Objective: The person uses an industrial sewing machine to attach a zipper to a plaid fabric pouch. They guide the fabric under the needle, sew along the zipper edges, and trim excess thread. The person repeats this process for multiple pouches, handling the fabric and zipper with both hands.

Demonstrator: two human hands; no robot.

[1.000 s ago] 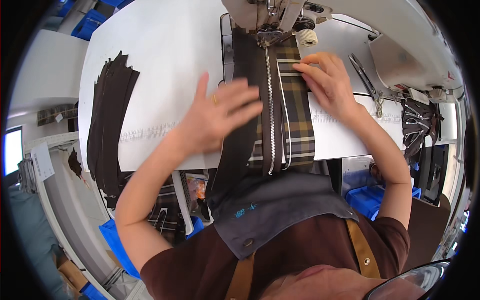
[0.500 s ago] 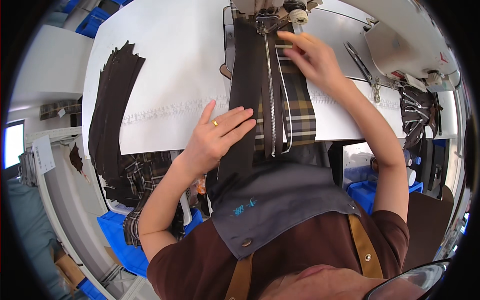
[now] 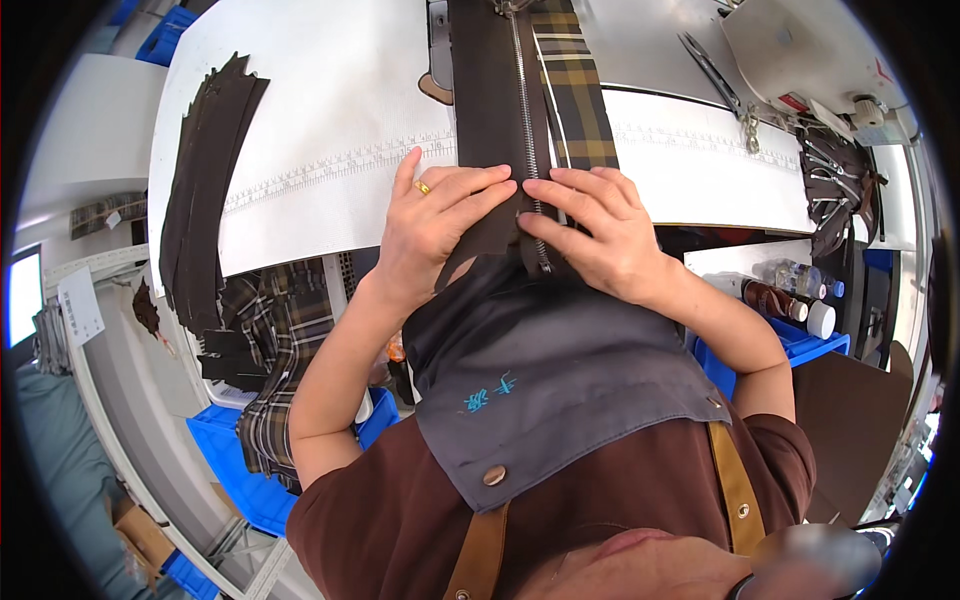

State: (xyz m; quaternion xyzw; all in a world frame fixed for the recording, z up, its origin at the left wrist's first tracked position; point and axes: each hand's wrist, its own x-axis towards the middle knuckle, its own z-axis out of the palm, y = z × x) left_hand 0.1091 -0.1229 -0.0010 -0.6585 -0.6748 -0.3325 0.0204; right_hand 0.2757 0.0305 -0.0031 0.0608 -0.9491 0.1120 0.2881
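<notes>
A long dark brown fabric strip [image 3: 485, 110] runs toward me from under the sewing machine's presser foot [image 3: 508, 6]. Along its right side lies a metal-toothed zipper [image 3: 523, 90], with plaid cloth [image 3: 583, 110] showing beyond it. My left hand [image 3: 435, 225] grips the near part of the brown strip, fingers on top, little finger raised, thumb hidden. My right hand [image 3: 605, 230] is closed over the zipper and its tape, thumb toward me and fingertips almost touching the left ones. The near end of the zipper hangs below the right hand at the table edge.
Stacked dark brown strips [image 3: 210, 180] lie on the left of the white table [image 3: 330, 130], above plaid pieces [image 3: 300, 310] and a blue bin [image 3: 240, 470]. On the right are tweezers [image 3: 712, 72], a bunch of zipper sliders [image 3: 835, 185] and bottles [image 3: 800, 290] below the tabletop.
My right hand has come down from beside the presser foot to the zipper, next to my left hand. The near ends of the cloth are now gathered between both hands. The view has shifted slightly.
</notes>
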